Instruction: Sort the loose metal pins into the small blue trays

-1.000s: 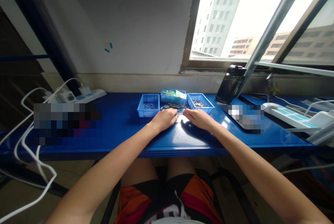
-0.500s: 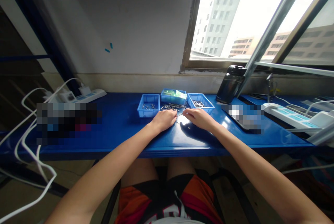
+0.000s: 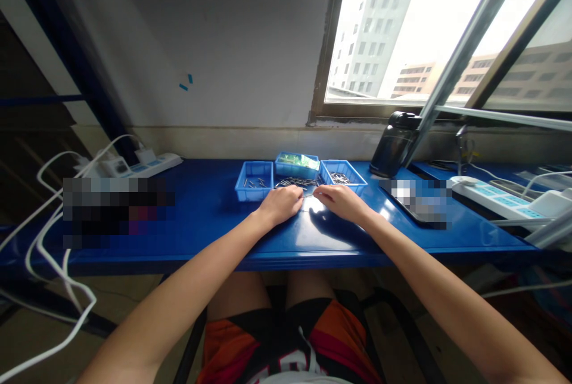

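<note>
Left hand (image 3: pixel 282 204) and right hand (image 3: pixel 337 200), apart, each with fingertips closed on one end of a slender, straight rod (image 3: pixel 308 195) spanning the gap just above the glossy blue table (image 3: pixel 201 211); the rod's finer detail is too small to tell. Beyond lies a loose pile (image 3: pixel 295 182) of thin, dark metallic pieces, bordered by three rectangular blue bins: left (image 3: pixel 254 194) and right (image 3: pixel 335 166) bearing similar slim pieces, rear (image 3: pixel 297 173) a shiny green packet (image 3: pixel 299 161)

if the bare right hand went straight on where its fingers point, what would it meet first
The bare left hand, most likely, past the thin silvery rod between it and the right hand; depth is unclear, so it might slip by on the far side.
</note>
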A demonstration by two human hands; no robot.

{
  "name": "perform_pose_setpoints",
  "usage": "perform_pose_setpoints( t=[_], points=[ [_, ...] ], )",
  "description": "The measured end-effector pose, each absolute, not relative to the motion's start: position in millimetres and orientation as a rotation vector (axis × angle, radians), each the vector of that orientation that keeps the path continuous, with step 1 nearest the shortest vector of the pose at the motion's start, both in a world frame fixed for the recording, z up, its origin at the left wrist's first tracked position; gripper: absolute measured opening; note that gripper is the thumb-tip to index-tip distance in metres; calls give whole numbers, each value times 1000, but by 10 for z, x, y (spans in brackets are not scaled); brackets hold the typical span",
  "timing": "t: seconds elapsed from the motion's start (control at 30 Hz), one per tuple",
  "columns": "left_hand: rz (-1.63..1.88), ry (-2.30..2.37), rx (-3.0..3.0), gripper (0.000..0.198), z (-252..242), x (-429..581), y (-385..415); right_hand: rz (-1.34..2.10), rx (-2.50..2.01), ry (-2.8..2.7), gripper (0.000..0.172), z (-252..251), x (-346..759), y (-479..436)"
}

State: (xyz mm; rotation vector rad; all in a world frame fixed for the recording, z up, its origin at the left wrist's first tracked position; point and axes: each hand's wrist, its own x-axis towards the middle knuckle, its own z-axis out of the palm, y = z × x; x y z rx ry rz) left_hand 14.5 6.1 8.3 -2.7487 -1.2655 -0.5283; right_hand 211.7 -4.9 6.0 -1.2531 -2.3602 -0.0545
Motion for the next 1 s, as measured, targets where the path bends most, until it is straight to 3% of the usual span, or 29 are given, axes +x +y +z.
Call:
perform_pose_setpoints(
  t=[0.57,1.0],
  points=[
    [-738,-1036,-2820,19,85,151,44,25,-1234,-2458,27,52,2090,-60],
    [-493,-1099,-2827,22,45,134,92,52,-1213,-2495,28,84,2076,-90]
  ],
)
